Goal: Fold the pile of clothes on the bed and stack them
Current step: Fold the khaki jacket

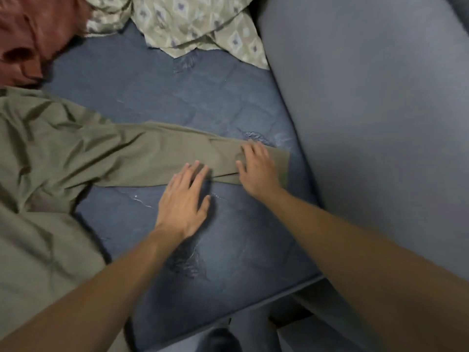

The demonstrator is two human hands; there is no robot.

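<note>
Both hands are flattening a sleeve on the bed.

The olive shirt (pixel 58 158) is lying across the left of the blue bed (pixel 157 97), its sleeve (pixel 177 153) stretching rightward. The right hand (pixel 256 168) is resting flat near the cuff, fingers spread; the left hand (pixel 184 199) is lying open, fingertips just touching the sleeve's lower edge, gripping nothing. The cloth is looking thin, limp and crease-prone, so pinching cuff and shoulder seam seems best. A patterned cloth (pixel 193 24) and a rust garment (pixel 30 34) are waiting behind.

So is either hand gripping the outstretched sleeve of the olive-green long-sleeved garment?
No: the left hand and right hand both lie flat with straight fingers on the olive-green garment's sleeve.
</note>
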